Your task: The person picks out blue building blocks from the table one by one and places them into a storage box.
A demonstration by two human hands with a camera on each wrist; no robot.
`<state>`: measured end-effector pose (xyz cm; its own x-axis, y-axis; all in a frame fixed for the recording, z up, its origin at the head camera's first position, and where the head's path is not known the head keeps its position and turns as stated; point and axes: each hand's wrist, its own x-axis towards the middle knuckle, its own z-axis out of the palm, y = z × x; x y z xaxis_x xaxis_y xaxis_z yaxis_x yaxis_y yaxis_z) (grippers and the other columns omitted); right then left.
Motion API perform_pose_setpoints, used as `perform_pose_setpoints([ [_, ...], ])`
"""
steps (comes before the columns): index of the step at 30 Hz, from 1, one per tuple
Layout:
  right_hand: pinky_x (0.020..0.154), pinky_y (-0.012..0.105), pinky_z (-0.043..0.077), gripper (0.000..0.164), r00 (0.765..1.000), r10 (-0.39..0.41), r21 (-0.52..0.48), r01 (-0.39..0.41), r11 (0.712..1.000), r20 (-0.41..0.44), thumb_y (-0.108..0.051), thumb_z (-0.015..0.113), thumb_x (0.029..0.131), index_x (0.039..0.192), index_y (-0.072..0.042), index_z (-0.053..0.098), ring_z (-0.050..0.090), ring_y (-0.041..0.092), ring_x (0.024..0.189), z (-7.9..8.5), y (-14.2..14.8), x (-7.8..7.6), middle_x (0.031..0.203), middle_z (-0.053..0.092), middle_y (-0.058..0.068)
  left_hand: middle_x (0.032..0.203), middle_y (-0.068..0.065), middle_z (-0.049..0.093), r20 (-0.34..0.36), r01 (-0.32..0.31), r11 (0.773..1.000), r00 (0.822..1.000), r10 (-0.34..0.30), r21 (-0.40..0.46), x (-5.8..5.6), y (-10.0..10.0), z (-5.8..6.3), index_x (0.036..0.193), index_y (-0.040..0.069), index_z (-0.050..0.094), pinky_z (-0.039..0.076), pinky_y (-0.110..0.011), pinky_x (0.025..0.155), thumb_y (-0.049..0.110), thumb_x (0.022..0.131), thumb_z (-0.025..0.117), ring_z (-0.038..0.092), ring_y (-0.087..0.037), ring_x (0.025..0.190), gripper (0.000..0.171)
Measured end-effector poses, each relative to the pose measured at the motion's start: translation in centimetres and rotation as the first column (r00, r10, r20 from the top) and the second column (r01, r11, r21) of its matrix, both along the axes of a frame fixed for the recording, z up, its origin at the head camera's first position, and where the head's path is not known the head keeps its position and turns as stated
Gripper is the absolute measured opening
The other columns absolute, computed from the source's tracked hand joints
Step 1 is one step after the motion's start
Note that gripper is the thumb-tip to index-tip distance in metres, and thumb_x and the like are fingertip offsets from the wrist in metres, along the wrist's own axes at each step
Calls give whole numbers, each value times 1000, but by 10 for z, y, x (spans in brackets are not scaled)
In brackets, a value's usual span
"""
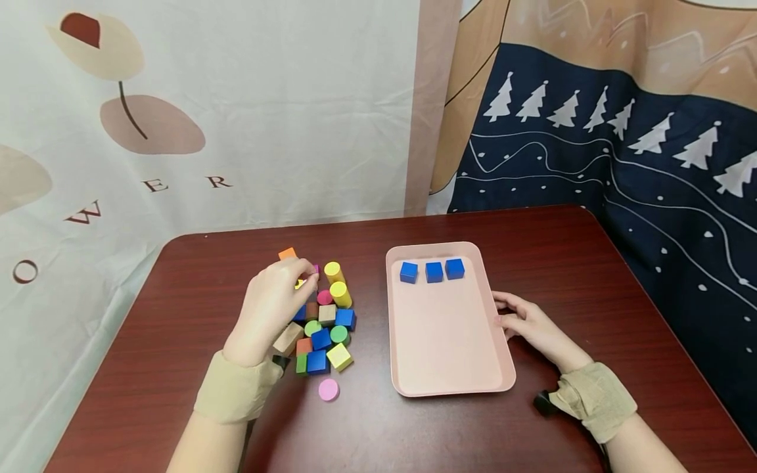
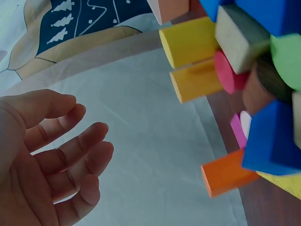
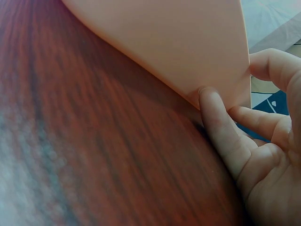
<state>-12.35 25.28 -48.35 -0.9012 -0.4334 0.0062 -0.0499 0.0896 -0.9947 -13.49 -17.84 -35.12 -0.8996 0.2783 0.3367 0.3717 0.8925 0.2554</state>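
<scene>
My left hand (image 1: 276, 299) hovers over the upper left of a pile of coloured blocks, fingers loosely bent. In the left wrist view nothing lies between its fingers, and an orange block (image 2: 226, 173) and a blue block (image 2: 273, 136) are off to the side. Two yellow cylinders (image 1: 340, 295) stand at the pile's right edge. My right hand (image 1: 535, 328) holds the right side of a pink tray (image 1: 452, 355), with the thumb at the rim and fingertips on the outer wall. Three blue cubes (image 1: 434, 272) sit in a row at the tray's far end.
A pink round block (image 1: 328, 389) lies apart, in front of the pile. Other pile pieces include a wooden block (image 1: 288, 339), a green cylinder (image 1: 340, 334) and a pale yellow cube (image 1: 340, 357). The brown table (image 1: 367, 433) meets hanging cloths (image 1: 307, 131) along its back.
</scene>
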Motion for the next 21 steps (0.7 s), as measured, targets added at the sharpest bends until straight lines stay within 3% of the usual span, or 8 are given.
perform_pose_setpoints([
  [12, 60, 41, 52, 48, 1000, 0, 0, 0, 1000, 2, -3, 54, 90, 134, 3, 35, 61, 30, 73, 1, -1, -1, 115, 47, 27, 84, -4, 59, 57, -29, 1000, 998, 29, -8, 3, -26, -13, 85, 9, 66, 47, -37, 59, 14, 83, 64, 52, -18, 68, 6],
  [21, 60, 41, 52, 48, 1000, -5, 0, 5, 1000, 1, -3, 54, 90, 134, 3, 35, 61, 30, 72, 0, 0, -1, 115, 47, 27, 98, -12, 61, 174, -23, 1000, 985, 23, -1, 1, -36, -22, 104, 3, 62, 48, -45, 75, 17, 82, 68, 56, -27, 84, 27],
])
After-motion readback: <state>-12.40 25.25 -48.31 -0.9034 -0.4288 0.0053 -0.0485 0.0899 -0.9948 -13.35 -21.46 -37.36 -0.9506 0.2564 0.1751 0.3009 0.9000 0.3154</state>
